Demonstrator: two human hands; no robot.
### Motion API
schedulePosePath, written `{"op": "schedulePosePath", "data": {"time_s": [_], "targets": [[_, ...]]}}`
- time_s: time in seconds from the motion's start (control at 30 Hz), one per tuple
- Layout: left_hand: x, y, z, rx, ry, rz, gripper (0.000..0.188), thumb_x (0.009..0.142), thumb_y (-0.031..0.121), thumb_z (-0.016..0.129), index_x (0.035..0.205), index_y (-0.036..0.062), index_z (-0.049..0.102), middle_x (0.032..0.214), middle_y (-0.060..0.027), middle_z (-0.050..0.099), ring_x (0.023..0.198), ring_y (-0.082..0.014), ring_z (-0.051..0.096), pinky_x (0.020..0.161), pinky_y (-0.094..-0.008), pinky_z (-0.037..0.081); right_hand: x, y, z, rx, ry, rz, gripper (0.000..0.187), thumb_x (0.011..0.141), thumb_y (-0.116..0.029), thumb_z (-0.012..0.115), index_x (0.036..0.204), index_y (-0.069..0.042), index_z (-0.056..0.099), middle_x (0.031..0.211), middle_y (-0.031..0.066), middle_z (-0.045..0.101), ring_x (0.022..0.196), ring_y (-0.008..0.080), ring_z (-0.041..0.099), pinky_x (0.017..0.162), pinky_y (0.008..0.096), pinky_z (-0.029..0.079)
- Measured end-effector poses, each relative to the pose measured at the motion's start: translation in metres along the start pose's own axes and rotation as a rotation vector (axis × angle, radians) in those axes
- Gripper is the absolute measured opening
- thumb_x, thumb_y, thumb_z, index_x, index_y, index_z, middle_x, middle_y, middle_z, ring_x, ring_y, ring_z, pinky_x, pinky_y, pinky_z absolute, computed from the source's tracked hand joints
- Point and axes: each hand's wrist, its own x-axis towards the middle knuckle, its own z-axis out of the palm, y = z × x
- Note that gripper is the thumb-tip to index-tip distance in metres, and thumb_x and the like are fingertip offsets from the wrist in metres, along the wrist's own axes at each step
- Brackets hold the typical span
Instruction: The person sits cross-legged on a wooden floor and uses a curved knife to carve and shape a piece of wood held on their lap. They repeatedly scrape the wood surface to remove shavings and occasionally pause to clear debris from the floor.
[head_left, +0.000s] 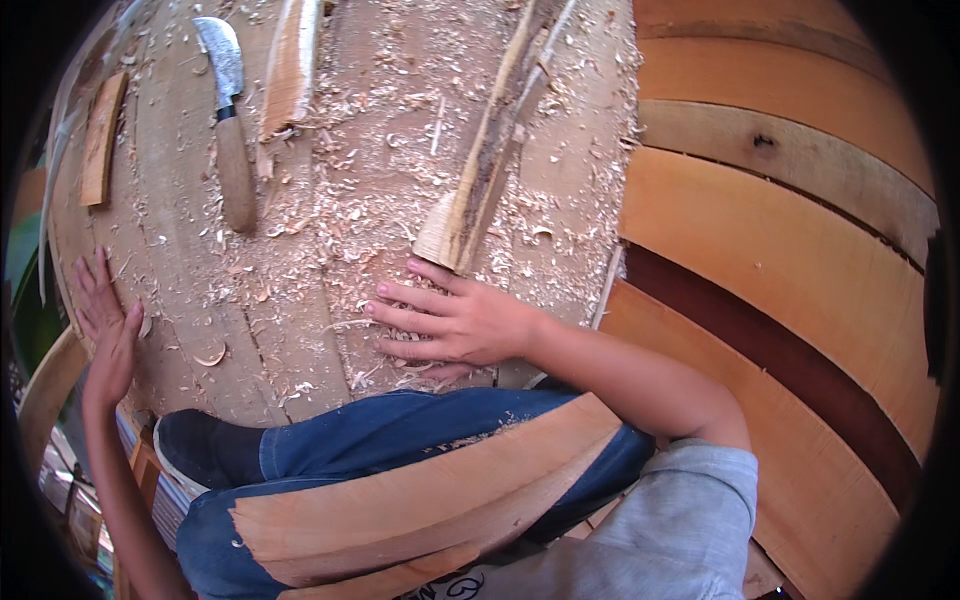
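Observation:
My right hand (450,318) lies spread among wood shavings on the plank surface (215,285), holding nothing. Its uppermost finger is right by the cut end of a long, rough piece of wood with bark (487,165); I cannot tell whether they touch. At the left edge of the planks rests my left hand (107,325), fingers apart and nothing in it. Beyond it lies a knife (235,165) with a curved blade and a wooden handle. A pale, shaped length of wood (420,485) lies across my lap over blue trousers.
Farther off, a split board (291,70) stands out beside the knife, and a short wooden strip (102,140) lies at the far left. Curled shavings are scattered over the planks. On the right are wide orange-brown boards (770,230) with a dark gap between two of them.

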Motion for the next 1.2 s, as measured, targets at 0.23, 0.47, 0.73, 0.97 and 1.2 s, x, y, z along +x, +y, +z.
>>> {"op": "schedulePosePath", "data": {"time_s": [0.23, 0.47, 0.73, 0.97, 1.2], "targets": [[0.000, 0.003, 0.000, -0.021, 0.009, 0.013, 0.076, 0.095, 0.053, 0.040, 0.155, 0.0274, 0.001, 0.160, -0.0079, -0.016, 0.147, -0.0280, -0.014, 0.112, -0.0584, -0.009, -0.018, 0.006, -0.002, -0.061, -0.134, -0.076, 0.010, 0.078, -0.022, 0.056, 0.083, -0.014, 0.054, 0.090, 0.0030, 0.054, 0.092, 0.0198, 0.057, 0.080, 0.0356, 0.050], [0.005, -0.006, 0.004, -0.045, 0.006, 0.056, 0.077, 0.094, 0.055, 0.039, 0.155, 0.0264, 0.002, 0.160, -0.0110, -0.014, 0.147, -0.0295, -0.013, 0.110, -0.0581, -0.013, -0.029, -0.008, -0.033, -0.050, -0.112, 0.044, 0.013, 0.076, -0.021, 0.060, 0.075, -0.012, 0.050, 0.070, -0.0004, 0.047, 0.069, 0.0151, 0.055, 0.052, 0.0287, 0.048], [0.004, -0.020, 0.006, -0.039, -0.001, 0.074, 0.080, 0.093, 0.063, 0.036, 0.155, 0.0271, 0.001, 0.160, -0.0104, -0.015, 0.147, -0.0305, -0.015, 0.108, -0.0628, -0.012, -0.064, -0.013, -0.093, 0.216, -0.086, 1.110, 0.032, 0.085, -0.035, 0.069, 0.082, -0.004, 0.062, 0.073, 0.0110, 0.062, 0.067, 0.0252, 0.062, 0.058, 0.0371, 0.048], [0.009, -0.013, 0.005, -0.078, -0.013, 0.081, 0.080, 0.093, 0.063, 0.036, 0.155, 0.0283, -0.001, 0.160, -0.0090, -0.017, 0.147, -0.0310, -0.014, 0.108, -0.0638, -0.010, -0.113, -0.022, -0.077, 0.663, -0.891, 1.469, 0.043, 0.081, -0.039, 0.073, 0.101, -0.001, 0.070, 0.093, 0.0174, 0.071, 0.087, 0.0280, 0.068, 0.075, 0.0387, 0.052], [0.006, -0.013, 0.001, -0.072, -0.026, 0.074, 0.076, 0.096, 0.058, 0.035, 0.155, 0.0265, 0.000, 0.160, -0.0093, -0.018, 0.146, -0.0295, -0.017, 0.109, -0.0622, -0.012, -0.121, -0.019, -0.063, 0.518, -1.008, 1.503, 0.047, 0.075, -0.035, 0.079, 0.102, 0.002, 0.069, 0.101, 0.0196, 0.069, 0.096, 0.0322, 0.067, 0.081, 0.0403, 0.052]]}}
